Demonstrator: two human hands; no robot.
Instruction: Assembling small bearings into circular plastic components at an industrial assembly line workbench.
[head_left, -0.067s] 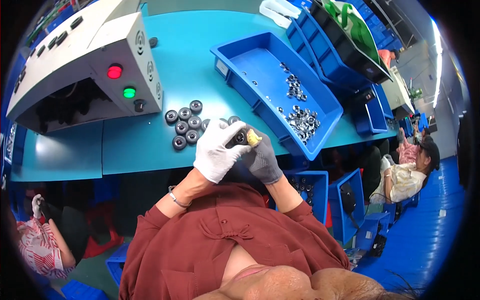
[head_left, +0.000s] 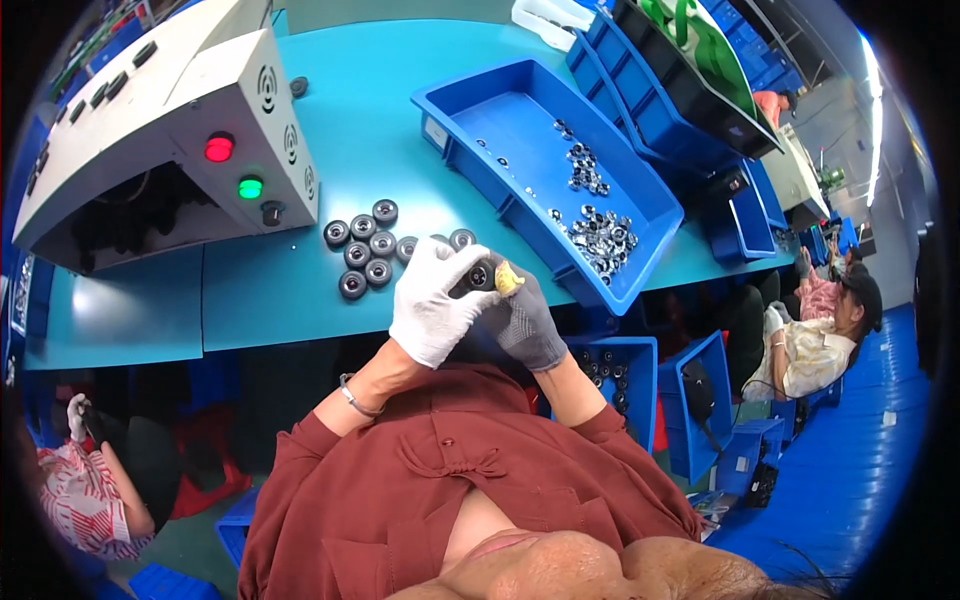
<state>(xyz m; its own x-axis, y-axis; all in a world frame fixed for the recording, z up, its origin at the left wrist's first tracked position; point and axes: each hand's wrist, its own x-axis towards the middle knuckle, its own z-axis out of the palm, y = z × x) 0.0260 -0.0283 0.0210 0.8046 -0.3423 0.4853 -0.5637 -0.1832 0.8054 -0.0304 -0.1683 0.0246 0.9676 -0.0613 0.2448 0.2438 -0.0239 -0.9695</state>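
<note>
From my left hand, bare tabletop lets me pass at eleven o'clock. Black wheels crowd ten o'clock; the blue bin blocks one o'clock.

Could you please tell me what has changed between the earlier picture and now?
Very little: the white machine and blue tray appear slightly further left, probably from a small camera shift. Nothing was visibly taken hold of or let go. The left hand still has its fingers at a black wheel, the right hand close beside; the loose wheels keep their grouping.
</note>
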